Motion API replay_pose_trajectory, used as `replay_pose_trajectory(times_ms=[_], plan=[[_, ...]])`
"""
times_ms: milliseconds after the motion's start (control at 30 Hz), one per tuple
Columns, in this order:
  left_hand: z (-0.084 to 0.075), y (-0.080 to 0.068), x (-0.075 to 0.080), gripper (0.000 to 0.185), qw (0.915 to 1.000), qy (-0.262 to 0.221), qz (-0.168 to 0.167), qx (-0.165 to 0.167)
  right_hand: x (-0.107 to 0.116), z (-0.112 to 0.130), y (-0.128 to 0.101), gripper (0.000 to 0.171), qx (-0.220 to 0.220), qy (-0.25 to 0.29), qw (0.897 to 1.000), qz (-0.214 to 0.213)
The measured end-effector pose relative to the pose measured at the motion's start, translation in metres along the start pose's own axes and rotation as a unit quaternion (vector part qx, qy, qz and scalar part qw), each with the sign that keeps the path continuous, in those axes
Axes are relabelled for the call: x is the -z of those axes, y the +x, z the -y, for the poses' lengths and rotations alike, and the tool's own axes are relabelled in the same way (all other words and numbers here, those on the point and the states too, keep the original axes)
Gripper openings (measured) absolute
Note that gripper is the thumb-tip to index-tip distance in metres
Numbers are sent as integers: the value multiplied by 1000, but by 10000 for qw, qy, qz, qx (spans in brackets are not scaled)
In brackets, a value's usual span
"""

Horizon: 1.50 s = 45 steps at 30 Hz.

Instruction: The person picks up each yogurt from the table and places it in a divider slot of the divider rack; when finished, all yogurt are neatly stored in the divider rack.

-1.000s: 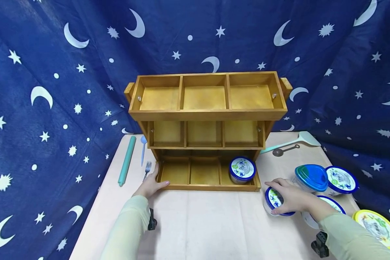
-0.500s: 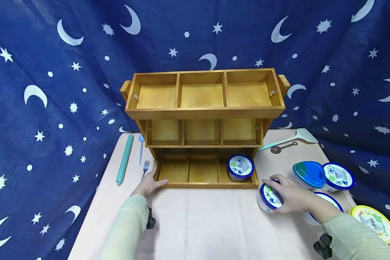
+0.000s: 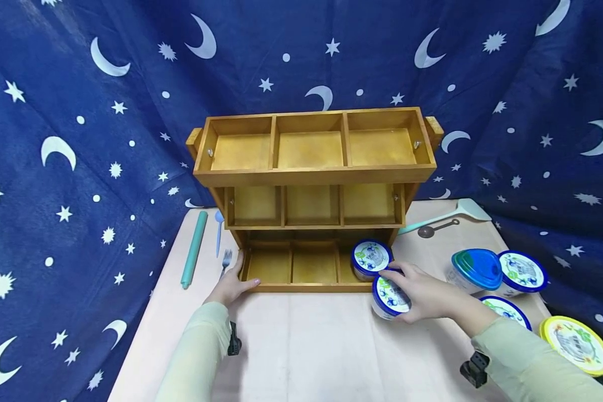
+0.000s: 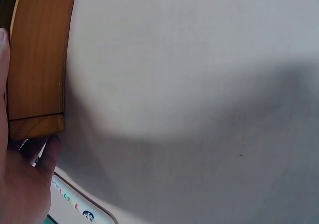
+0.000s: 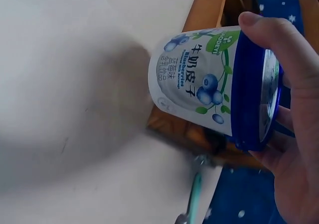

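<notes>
Meanwhile right hand (image 3: 424,296) grips yogurt tub (image 3: 389,295) — left hand (image 3: 228,287) steadies rack (image 3: 311,177)

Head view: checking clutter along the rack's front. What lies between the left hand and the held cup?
Bare tablecloth only, along the rack's front rail, between the left hand and held cup; head view.

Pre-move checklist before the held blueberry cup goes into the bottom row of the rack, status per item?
1. Grip: right hand holds the blueberry cup by its lid rim, thumb and fingers around it in the right wrist view. Ok.
2. Cup clear of the table: it looks lifted and tilted in the right wrist view. Ok.
3. Rack steadied: left hand rests against the bottom left corner of the wooden rack. Ok.
4. Free slot: bottom-row middle and left compartments are bare; the right one holds a cup in the rack. Ok.
5. Clearance under the middle shelf for the cup: cannot tell.
</notes>
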State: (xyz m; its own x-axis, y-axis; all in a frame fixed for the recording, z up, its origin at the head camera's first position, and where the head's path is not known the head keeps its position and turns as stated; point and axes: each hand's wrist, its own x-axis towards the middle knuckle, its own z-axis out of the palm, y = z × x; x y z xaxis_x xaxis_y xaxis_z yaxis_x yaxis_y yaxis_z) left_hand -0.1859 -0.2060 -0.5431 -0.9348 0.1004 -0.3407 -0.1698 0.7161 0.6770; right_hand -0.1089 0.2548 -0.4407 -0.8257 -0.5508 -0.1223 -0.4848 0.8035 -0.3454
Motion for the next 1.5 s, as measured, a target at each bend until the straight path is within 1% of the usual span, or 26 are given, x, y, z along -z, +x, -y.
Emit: replay_pose_trajectory(times_ms=[67,267,400,500,633,833,1033,1133,1200,1333,1400,1500], plan=[[0,0,1,102,9999,-52,-31,84,0,6,7,88,167,-16,9999,-10],[3,1,1,101,9999,-48,-46,138,-4,24,29,86,650,-77,9978,-62],[4,1,0,102,9998,4,-39,206,-9,38,44,87,829,-120,9964,-158],[4,2,0,102,9997,-6,-51,225,-11,47,58,88,906,-143,9955,-253],[4,2,-1,101,9998,-60,-75,146,-12,54,79,90,974,-196,9941,-446],[4,4,-4,101,9998,-162,-89,-23,-14,60,107,91,905,-121,9940,-601],[5,4,-3,102,9997,-206,-100,28,-17,68,135,90,1004,-463,9918,-642],[5,4,-3,101,9998,-190,-96,-1,-20,71,150,90,955,-519,9921,-625],[5,4,-3,101,9998,-179,-84,-29,-22,73,157,90,819,-503,9941,-499],[5,2,-2,101,9997,-202,-99,-16,-27,73,168,91,427,-197,9986,-225],[4,2,-1,101,9997,-199,-109,12,-30,72,172,91,239,-26,9996,-169],[5,4,-2,102,9999,-139,-95,-19,-35,70,175,90,85,77,9998,-142]])
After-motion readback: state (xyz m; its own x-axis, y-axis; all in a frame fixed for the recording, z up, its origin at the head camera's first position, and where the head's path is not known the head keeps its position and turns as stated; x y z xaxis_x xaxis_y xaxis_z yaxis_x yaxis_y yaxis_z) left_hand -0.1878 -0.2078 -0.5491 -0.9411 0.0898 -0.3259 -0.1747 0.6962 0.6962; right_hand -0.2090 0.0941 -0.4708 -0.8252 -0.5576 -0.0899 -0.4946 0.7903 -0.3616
